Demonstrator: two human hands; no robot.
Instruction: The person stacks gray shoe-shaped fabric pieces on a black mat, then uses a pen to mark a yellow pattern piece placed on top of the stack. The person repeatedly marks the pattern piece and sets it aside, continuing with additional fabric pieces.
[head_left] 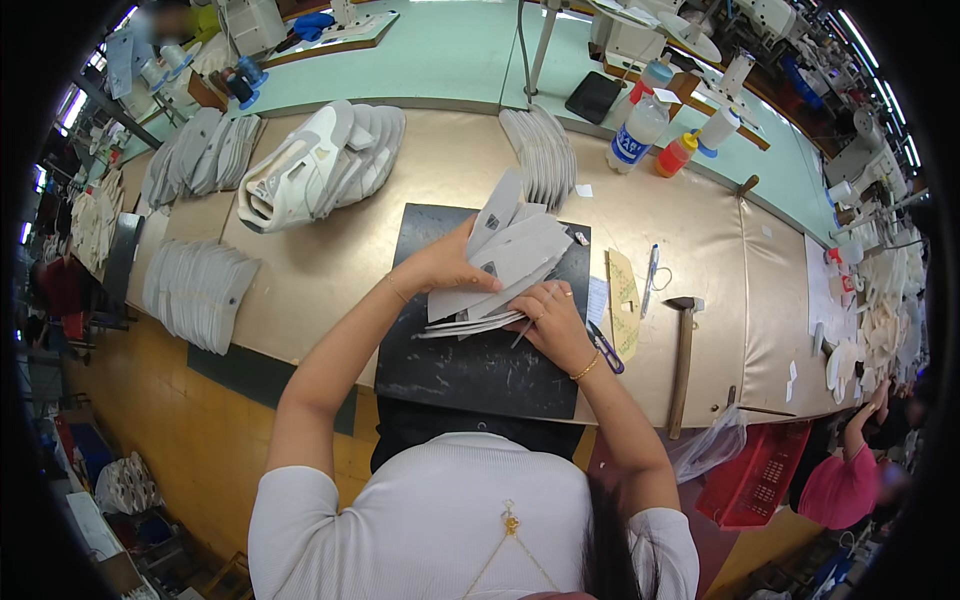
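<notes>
A loose stack of flat grey shoe pieces (520,250), some with a small dark patch, is held over a black board (470,375). My left hand (450,262) is closed on the stack's left side, its thumb lying across the upper pieces. At the lower right, my right hand (552,318) grips the stack's edge with bent fingers; a thin grey tip shows below them, its kind unclear. Beside my right wrist lie dark-handled thread snips (606,348). A yellowish card template (622,305) rests just to the right.
Bundled grey pieces (540,155) stand beyond the board, with more bundles (200,293) at left near stacked shoe uppers (325,160). A hammer (684,360) and a pen (652,268) lie rightward. Bottles (640,130) line the back; a red crate (755,475) sits below.
</notes>
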